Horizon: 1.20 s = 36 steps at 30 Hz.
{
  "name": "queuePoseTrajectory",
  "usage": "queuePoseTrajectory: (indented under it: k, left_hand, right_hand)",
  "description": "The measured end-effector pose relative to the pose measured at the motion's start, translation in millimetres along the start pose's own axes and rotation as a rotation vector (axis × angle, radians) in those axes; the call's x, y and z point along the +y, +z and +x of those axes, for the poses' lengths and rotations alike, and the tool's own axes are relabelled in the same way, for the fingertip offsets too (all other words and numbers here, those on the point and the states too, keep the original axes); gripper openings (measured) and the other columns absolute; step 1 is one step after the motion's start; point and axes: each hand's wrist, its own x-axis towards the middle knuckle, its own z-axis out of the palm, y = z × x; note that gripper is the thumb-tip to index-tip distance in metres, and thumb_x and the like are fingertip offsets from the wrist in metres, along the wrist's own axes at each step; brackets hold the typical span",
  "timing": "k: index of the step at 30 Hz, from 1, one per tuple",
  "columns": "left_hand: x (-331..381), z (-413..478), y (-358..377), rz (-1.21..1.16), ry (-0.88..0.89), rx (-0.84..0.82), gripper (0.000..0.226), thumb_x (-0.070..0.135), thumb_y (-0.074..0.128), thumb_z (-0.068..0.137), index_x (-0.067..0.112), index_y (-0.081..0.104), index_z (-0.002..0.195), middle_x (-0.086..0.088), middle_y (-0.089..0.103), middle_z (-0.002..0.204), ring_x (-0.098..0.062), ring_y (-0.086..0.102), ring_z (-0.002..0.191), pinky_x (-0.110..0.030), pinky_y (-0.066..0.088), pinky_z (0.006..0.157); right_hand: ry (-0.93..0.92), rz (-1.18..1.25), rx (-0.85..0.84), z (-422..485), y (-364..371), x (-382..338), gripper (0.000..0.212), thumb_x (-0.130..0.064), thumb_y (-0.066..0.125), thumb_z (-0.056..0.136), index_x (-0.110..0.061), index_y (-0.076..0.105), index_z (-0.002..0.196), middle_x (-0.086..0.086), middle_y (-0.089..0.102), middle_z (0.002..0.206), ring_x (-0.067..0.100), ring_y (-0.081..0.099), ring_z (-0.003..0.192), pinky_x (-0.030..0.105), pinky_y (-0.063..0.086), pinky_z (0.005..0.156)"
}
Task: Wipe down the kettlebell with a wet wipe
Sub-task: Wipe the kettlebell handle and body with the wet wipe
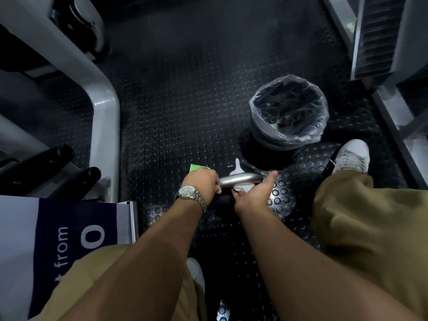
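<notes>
Black and lost in shadow, the body of the steel-handled black kettlebell [240,178] is mostly hidden under two forearms; it stands on the studded black rubber floor [185,112] between the person's knees. Only its brushed, curved handle shows clearly. The left hand [203,181] has its grip closed round the handle's left end. The right hand [254,195], its grip pinching a crumpled white wet wipe [243,188], presses it to the handle. A green packet [196,168] peeks from behind the left knuckles. Beyond stands a plastic-lined black bin [253,107].

Kettlebell [240,178] upright mid-floor on black studded floor [185,112]: brushed steel handle on top, dark body mostly hidden. White wet wipe [236,169] crumpled, draped over the handle.
</notes>
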Motion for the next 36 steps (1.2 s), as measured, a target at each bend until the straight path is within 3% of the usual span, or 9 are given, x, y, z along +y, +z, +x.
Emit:
queuePoseTrajectory:
  k: [5, 12, 18, 20, 24, 26, 31, 33, 36]
  left_hand:
    - [-2.9, 0.7, 6.5, 0.046, 0.015, 0.074, 0.022, 0.036, 0.072, 0.091, 0.023, 0.077, 0.108, -0.004, 0.073, 0.102, -0.024, 0.069, 0.094, -0.033, 0.055, 0.083]
    - [-2.5, 3.6, 5.3, -0.001, 0.003, 0.030, 0.020, 0.034, 0.073, 0.091, 0.020, 0.077, 0.105, -0.006, 0.071, 0.099, -0.025, 0.068, 0.095, -0.029, 0.047, 0.075]
    - [-2.9, 3.6, 9.1, 0.036, 0.011, 0.094, 0.025, 0.037, 0.073, 0.090, 0.017, 0.077, 0.103, -0.007, 0.072, 0.098, -0.026, 0.069, 0.091, -0.033, 0.054, 0.079]
    - [-2.3, 4.0, 7.3, 0.026, 0.015, 0.076, 0.026, 0.037, 0.074, 0.089, 0.016, 0.076, 0.104, -0.008, 0.071, 0.100, -0.027, 0.069, 0.093, -0.033, 0.053, 0.079]
    - [-3.1, 3.7, 6.9, -0.009, 0.013, 0.050, 0.022, 0.035, 0.074, 0.090, 0.018, 0.076, 0.104, -0.007, 0.070, 0.099, -0.026, 0.068, 0.093, -0.033, 0.054, 0.081]
    - [-4.3, 4.1, 9.5, -0.006, 0.019, 0.067, 0.021, 0.034, 0.073, 0.090, 0.018, 0.076, 0.103, -0.007, 0.070, 0.098, -0.027, 0.069, 0.093, -0.033, 0.053, 0.080]
    - [-5.5, 3.7, 10.3, 0.020, 0.033, 0.107, 0.022, 0.035, 0.073, 0.090, 0.018, 0.077, 0.103, -0.007, 0.071, 0.099, -0.027, 0.069, 0.092, -0.032, 0.052, 0.077]
    - [-4.9, 3.3, 8.6, 0.014, 0.037, 0.095, 0.023, 0.035, 0.074, 0.090, 0.018, 0.076, 0.104, -0.008, 0.071, 0.099, -0.027, 0.069, 0.093, -0.033, 0.054, 0.080]
    - [-6.0, 1.9, 9.3, -0.007, 0.041, 0.095, 0.021, 0.033, 0.072, 0.091, 0.018, 0.077, 0.105, -0.007, 0.070, 0.097, -0.026, 0.068, 0.091, -0.034, 0.056, 0.082]
  right_hand:
    - [0.131, -0.411, -0.196, -1.1, -7.8, 23.7, 0.096, -0.092, 0.046, 0.077, -0.022, 0.056, 0.141, 0.002, 0.067, 0.134, 0.035, 0.062, 0.124, 0.052, 0.044, 0.109]
    - [-0.019, -0.014, 0.030, 1.8, 2.2, -0.4, 0.081, -0.083, 0.049, 0.086, -0.017, 0.060, 0.130, 0.009, 0.072, 0.116, 0.031, 0.069, 0.109, 0.048, 0.053, 0.105]
    - [0.139, -0.494, -0.160, -7.0, 4.2, 21.3, 0.078, -0.084, 0.056, 0.079, -0.023, 0.065, 0.127, 0.006, 0.068, 0.126, 0.032, 0.065, 0.112, 0.050, 0.050, 0.103]
    - [0.092, -0.405, -0.113, -5.7, 3.8, 14.6, 0.083, -0.084, 0.056, 0.080, -0.018, 0.064, 0.129, 0.010, 0.072, 0.123, 0.033, 0.068, 0.111, 0.048, 0.052, 0.103]
    - [-0.035, -0.030, 0.050, -7.2, 6.7, -2.4, 0.058, -0.073, 0.052, 0.092, -0.019, 0.064, 0.109, 0.010, 0.073, 0.113, 0.031, 0.069, 0.108, 0.048, 0.054, 0.104]
    - [-0.027, -0.052, 0.026, -11.8, 8.6, 0.0, 0.060, -0.075, 0.050, 0.091, -0.020, 0.063, 0.109, 0.009, 0.072, 0.111, 0.031, 0.068, 0.108, 0.049, 0.053, 0.104]
    - [0.123, -0.375, -0.167, -17.3, -1.5, 23.1, 0.085, -0.086, 0.044, 0.085, -0.024, 0.048, 0.144, -0.002, 0.055, 0.139, 0.036, 0.058, 0.126, 0.051, 0.042, 0.113]
    - [0.076, -0.307, -0.131, -13.4, -2.8, 15.8, 0.093, -0.088, 0.044, 0.083, -0.016, 0.054, 0.141, 0.001, 0.065, 0.134, 0.035, 0.065, 0.119, 0.046, 0.047, 0.109]
    - [-0.036, -0.089, 0.026, -7.4, 0.0, 0.0, 0.084, -0.084, 0.045, 0.086, -0.014, 0.061, 0.130, 0.012, 0.073, 0.120, 0.033, 0.069, 0.109, 0.046, 0.053, 0.104]
